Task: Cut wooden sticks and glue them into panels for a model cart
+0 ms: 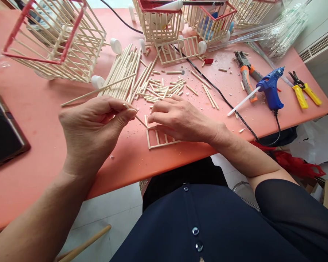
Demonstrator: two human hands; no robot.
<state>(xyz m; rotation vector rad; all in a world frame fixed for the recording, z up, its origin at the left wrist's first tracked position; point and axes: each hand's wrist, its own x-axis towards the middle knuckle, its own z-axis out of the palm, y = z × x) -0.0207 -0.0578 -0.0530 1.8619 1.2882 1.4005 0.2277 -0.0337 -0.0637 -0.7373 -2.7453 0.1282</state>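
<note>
My left hand (95, 122) is closed, pinching a thin wooden stick (141, 121) between thumb and forefinger. The stick slants down to the right, and its far end meets the corner of a small ladder-like wooden stick frame (153, 147). This frame lies flat near the table's front edge. Over its upper right part rests my right hand (177, 118), fingers bent down and gripping the frame, hiding much of it; the fingertips are partly hidden. Just beyond both hands are a pile of short cut sticks (164, 89) and a bundle of long sticks (123, 71).
Baskets of sticks with red rims (71, 43) stand along the back of the pink table (125, 163). On the right lie a blue glue gun (272, 87), orange-handled pliers (246, 74) and yellow-handled cutters (303, 91). A black cord (221, 94) crosses the table. A phone (5, 131) lies left.
</note>
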